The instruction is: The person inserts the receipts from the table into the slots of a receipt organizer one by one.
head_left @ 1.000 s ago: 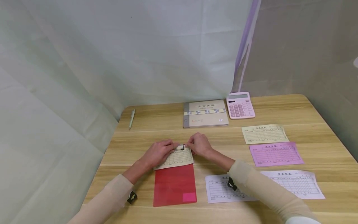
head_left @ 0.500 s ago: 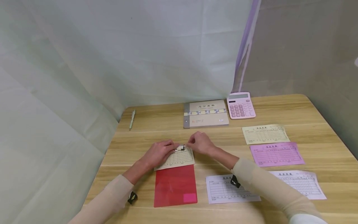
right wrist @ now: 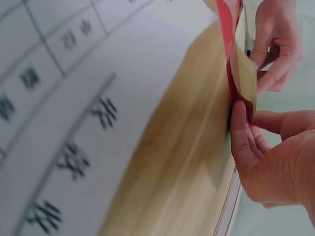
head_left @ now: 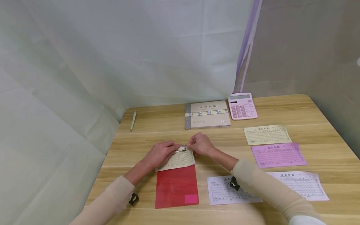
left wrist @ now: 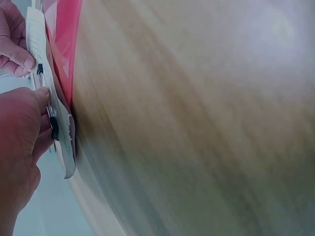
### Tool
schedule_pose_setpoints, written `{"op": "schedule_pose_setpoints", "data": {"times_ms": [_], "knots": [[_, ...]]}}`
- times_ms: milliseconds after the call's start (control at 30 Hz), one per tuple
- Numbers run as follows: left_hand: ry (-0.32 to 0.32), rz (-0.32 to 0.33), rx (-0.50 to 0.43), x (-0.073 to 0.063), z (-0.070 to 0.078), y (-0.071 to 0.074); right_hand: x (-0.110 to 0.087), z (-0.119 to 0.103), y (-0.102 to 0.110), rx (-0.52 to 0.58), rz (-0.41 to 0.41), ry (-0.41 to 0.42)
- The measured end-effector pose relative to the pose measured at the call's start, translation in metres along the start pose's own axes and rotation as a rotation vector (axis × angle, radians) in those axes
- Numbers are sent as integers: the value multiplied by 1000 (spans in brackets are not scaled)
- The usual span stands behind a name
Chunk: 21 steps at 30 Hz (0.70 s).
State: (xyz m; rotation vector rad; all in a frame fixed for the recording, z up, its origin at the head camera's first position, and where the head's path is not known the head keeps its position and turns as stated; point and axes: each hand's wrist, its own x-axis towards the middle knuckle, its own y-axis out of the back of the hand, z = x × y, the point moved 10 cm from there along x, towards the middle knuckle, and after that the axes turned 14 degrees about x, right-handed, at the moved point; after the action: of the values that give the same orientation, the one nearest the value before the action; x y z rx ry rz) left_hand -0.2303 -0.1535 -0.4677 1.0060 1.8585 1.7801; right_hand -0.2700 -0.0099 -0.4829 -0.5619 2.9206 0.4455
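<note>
On the near part of the table lies a red folder (head_left: 176, 187) with a yellow printed slip (head_left: 180, 159) across its top half. A wire clip with black ends (head_left: 181, 149) spans the slip's upper edge. My left hand (head_left: 161, 153) holds this clip, its thumb (left wrist: 42, 96) pressing the wire from above and other fingers behind it. At the top right corner, my right hand (head_left: 202, 144) pinches the slip together with the red folder, as the right wrist view shows. A thin purple edge peeks out under the slip's lower right corner.
To the right lie a second yellow slip (head_left: 267, 134), a purple slip (head_left: 278, 155) and two white slips (head_left: 298, 185), one partly under the right forearm. At the back are a ledger book (head_left: 207, 114) and a pink calculator (head_left: 242, 106). A pen (head_left: 133, 121) lies back left.
Both hands keep their places at the clip and the corner. The right wrist shifts slightly, and a little more purple shows under the slip's right corner.
</note>
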Motion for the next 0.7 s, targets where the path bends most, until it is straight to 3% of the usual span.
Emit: {"op": "schedule_pose_setpoints", "data": {"times_ms": [400,700], "knots": [[-3,8,4,0,2,1,-4,1,4,7,92,27],[8,10,-4,0,1,2,-3,4,2,50,59,-9]]}}
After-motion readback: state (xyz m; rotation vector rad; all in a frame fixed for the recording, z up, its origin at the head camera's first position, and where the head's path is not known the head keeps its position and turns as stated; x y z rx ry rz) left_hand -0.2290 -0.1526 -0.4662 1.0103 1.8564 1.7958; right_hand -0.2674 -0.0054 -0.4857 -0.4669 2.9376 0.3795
